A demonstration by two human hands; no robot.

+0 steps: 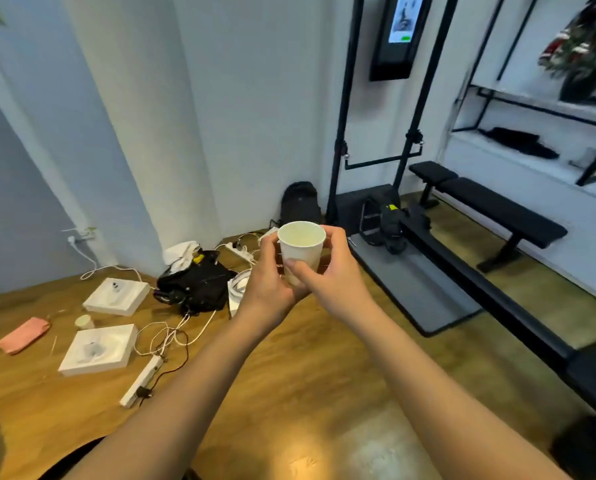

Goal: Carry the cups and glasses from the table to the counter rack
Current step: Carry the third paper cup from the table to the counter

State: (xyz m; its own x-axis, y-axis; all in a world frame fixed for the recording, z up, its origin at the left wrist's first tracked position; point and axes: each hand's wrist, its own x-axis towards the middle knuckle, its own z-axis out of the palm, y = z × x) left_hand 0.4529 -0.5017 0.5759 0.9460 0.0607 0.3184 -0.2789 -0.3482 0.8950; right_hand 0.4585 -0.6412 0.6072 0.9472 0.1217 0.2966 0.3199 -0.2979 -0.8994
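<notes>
Both bare forearms reach forward from the bottom edge and meet at a white paper cup (301,249), held upright in the air with its open mouth tilted slightly toward the camera and its pale inside showing. Left hand (272,278) wraps the cup's left side and cradles it from below, fingers curled narrow around the wall; right hand (331,271) closes on the right side, its thumb pressed across the front of the cup and the fingers curling behind the rim. Below and to the left of the hands lies a wooden table (289,358) strewn with things: a second, smaller paper cup (84,321) stands well left of the hands, between two open white boxes (99,348), with a pink cloth (22,335) further left still. Just left of the left hand sits a black bundle (196,282) with white cables (171,336) trailing from it toward a white power strip (142,381) nearer the camera. Beyond the hands a black backpack (301,202) leans at the foot of the wall. To the right of the right hand, down on the floor, a grey mat (414,292) lies beside a black workout bench (490,206), and a dark screen (398,32) hangs high on the wall above
</notes>
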